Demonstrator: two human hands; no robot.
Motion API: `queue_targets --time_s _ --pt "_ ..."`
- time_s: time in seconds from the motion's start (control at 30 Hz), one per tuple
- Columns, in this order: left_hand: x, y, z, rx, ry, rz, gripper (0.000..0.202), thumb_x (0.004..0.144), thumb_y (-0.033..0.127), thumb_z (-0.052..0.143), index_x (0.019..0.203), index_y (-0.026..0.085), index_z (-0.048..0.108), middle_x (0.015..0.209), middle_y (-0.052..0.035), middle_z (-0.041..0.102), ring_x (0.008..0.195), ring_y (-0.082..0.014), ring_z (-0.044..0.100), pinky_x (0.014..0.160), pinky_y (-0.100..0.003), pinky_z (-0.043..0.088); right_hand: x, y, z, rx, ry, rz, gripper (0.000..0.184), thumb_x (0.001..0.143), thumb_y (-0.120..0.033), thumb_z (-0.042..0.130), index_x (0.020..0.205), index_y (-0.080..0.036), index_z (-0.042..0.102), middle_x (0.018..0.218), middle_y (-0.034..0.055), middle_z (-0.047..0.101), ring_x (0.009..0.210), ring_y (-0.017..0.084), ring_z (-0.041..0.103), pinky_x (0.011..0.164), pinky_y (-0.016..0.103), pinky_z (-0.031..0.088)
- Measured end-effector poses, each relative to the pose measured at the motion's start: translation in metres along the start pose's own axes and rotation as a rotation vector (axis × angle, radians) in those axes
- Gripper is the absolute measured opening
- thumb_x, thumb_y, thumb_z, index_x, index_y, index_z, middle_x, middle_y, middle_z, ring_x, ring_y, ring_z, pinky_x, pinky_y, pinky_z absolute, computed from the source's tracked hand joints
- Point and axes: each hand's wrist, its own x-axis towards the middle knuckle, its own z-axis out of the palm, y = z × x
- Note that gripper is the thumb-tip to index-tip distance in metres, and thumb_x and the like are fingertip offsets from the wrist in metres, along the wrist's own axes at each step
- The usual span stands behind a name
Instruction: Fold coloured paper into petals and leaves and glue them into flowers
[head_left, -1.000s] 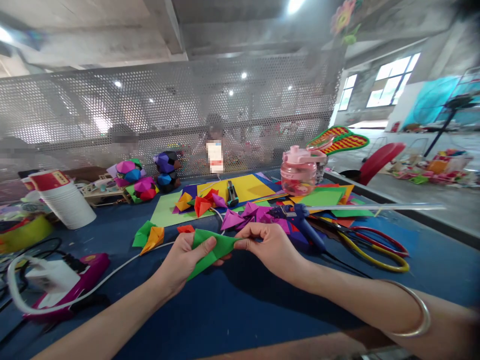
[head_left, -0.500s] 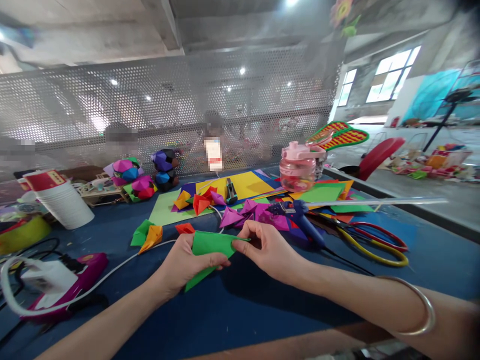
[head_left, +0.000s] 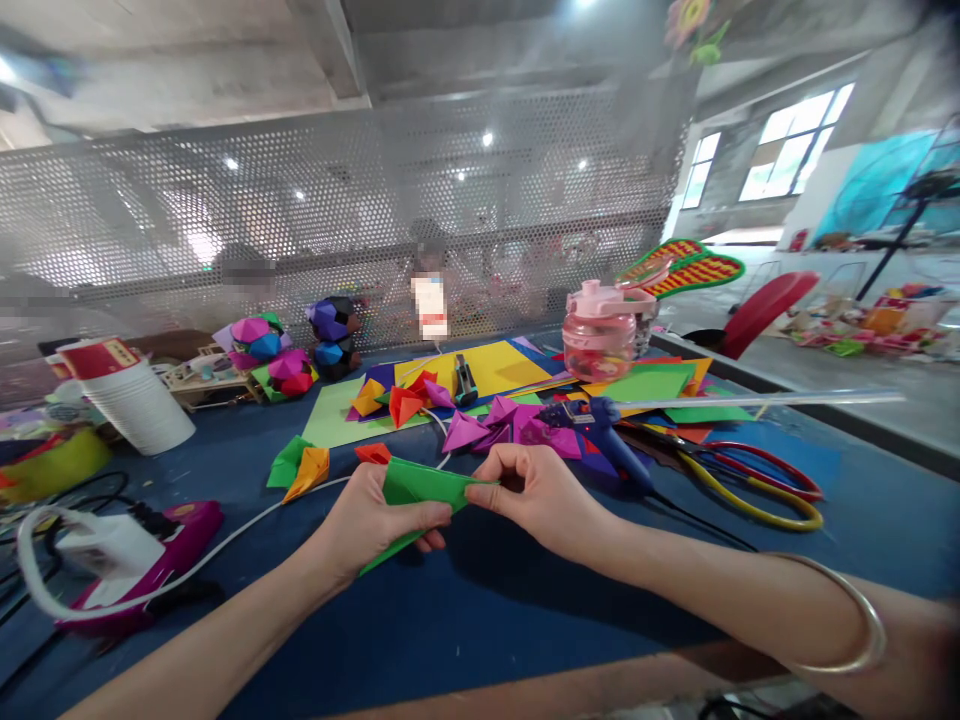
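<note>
A folded green paper piece (head_left: 417, 492) is held above the blue table (head_left: 480, 610) between both hands. My left hand (head_left: 367, 528) grips its left part, thumb on top and fingers underneath. My right hand (head_left: 534, 496) pinches its right corner between thumb and fingers; a silver bangle (head_left: 855, 620) is on that wrist. Small folded paper units, green and orange (head_left: 300, 468), red (head_left: 373, 454) and purple (head_left: 480, 432), lie just beyond the hands.
A blue glue gun (head_left: 604, 438), red and yellow scissors (head_left: 750, 482) and a clear stick (head_left: 757, 402) lie to the right. Coloured sheets (head_left: 487, 372), a pink jar (head_left: 600, 336), paper balls (head_left: 277, 362), stacked cups (head_left: 135, 400) and a pink tool with white cable (head_left: 135, 570) stand around. A perforated screen (head_left: 337, 220) backs the table.
The green paper has been turned and flattened between the hands: the left thumb moved off its face, and the right pinch shifted slightly left along its corner.
</note>
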Motion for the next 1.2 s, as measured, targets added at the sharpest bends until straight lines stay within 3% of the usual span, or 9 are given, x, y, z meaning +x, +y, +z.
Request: queue_targets --time_s 0.17,0.3,0.5,0.67,0.93,1.07,1.2 --pt "0.003 0.000 -0.006 0.000 -0.049 -0.044 0.023 0.060 0.027 0.085 0.066 0.009 0.073 0.056 -0.0057 0.069 0.049 -0.0141 0.064 0.047 -0.019 0.052 0.004 -0.002 -0.002 0.147 -0.035 0.084 0.032 0.057 -0.041 0.084 0.064 -0.014 0.068 0.067 0.0021 0.068 0.058 0.012 0.054 0.056 0.025 0.041" --pt "0.005 0.002 -0.011 0.007 -0.016 -0.040 0.023 0.060 0.027 0.085 0.066 0.009 0.072 0.058 -0.0063 0.069 0.049 -0.0152 0.065 0.047 -0.020 0.052 0.007 -0.001 -0.004 0.129 0.039 0.111 0.039 0.051 -0.046 0.086 0.058 -0.014 0.064 0.061 0.0004 0.065 0.054 0.010 0.050 0.051 0.024 0.037" --pt "0.008 0.004 -0.023 -0.051 0.068 -0.070 0.025 0.059 0.025 0.086 0.070 0.010 0.071 0.064 -0.0070 0.072 0.052 -0.0159 0.066 0.048 -0.022 0.052 0.013 0.005 -0.014 0.084 0.069 -0.011 0.036 0.075 -0.049 0.071 0.071 -0.014 0.065 0.071 0.0037 0.068 0.060 0.011 0.053 0.056 0.024 0.040" --pt "0.008 0.003 -0.021 -0.046 0.010 -0.098 0.024 0.059 0.026 0.085 0.071 0.010 0.071 0.063 -0.0059 0.071 0.052 -0.0155 0.066 0.047 -0.021 0.052 0.015 0.009 -0.013 -0.043 0.011 -0.111 0.039 0.090 -0.052 0.051 0.080 -0.016 0.062 0.076 0.0028 0.064 0.067 0.013 0.054 0.058 0.024 0.040" --pt "0.005 0.002 -0.013 -0.035 -0.075 -0.109 0.023 0.060 0.028 0.085 0.067 0.010 0.072 0.061 -0.0067 0.070 0.050 -0.0142 0.065 0.047 -0.020 0.052 0.003 0.000 -0.008 -0.327 -0.005 -0.170 0.027 0.093 -0.034 0.048 0.073 -0.017 0.056 0.067 -0.0009 0.056 0.062 0.012 0.048 0.058 0.024 0.034" --pt "0.003 0.004 -0.011 -0.043 -0.086 -0.093 0.023 0.061 0.028 0.084 0.066 0.009 0.072 0.062 -0.0066 0.069 0.050 -0.0137 0.065 0.047 -0.020 0.052 0.002 -0.001 -0.008 -0.339 -0.027 -0.175 0.031 0.094 -0.034 0.045 0.068 -0.018 0.051 0.062 -0.0025 0.050 0.057 0.011 0.043 0.054 0.024 0.031" --pt "0.003 0.004 -0.012 -0.055 -0.081 -0.097 0.023 0.061 0.028 0.084 0.069 0.009 0.073 0.064 -0.0073 0.070 0.051 -0.0137 0.065 0.048 -0.019 0.052 0.003 0.000 -0.008 -0.264 -0.028 -0.150 0.037 0.096 -0.039 0.043 0.066 -0.018 0.050 0.062 -0.0013 0.054 0.058 0.012 0.049 0.056 0.024 0.034"
